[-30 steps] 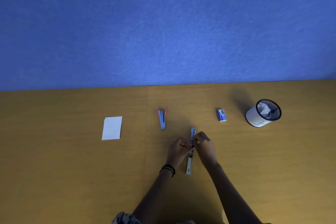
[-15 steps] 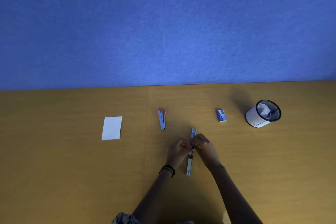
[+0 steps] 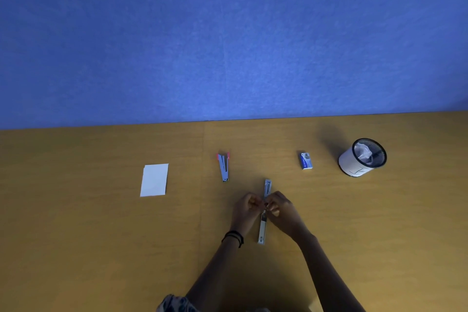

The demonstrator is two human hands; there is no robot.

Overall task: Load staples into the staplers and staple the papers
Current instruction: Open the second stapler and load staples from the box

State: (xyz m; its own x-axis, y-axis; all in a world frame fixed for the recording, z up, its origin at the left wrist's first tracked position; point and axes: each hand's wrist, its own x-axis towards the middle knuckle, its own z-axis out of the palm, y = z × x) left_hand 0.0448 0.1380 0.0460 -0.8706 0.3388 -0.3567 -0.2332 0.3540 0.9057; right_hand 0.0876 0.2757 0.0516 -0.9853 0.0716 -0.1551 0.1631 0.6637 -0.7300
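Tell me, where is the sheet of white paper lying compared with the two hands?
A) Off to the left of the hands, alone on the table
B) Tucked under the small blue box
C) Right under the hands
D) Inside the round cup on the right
A: the white paper lies flat on the table, well left of the left hand and right hand, touching nothing else.

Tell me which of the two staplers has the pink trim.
The stapler with pink trim lies untouched near the paper; the other, opened stapler sits between both hands.
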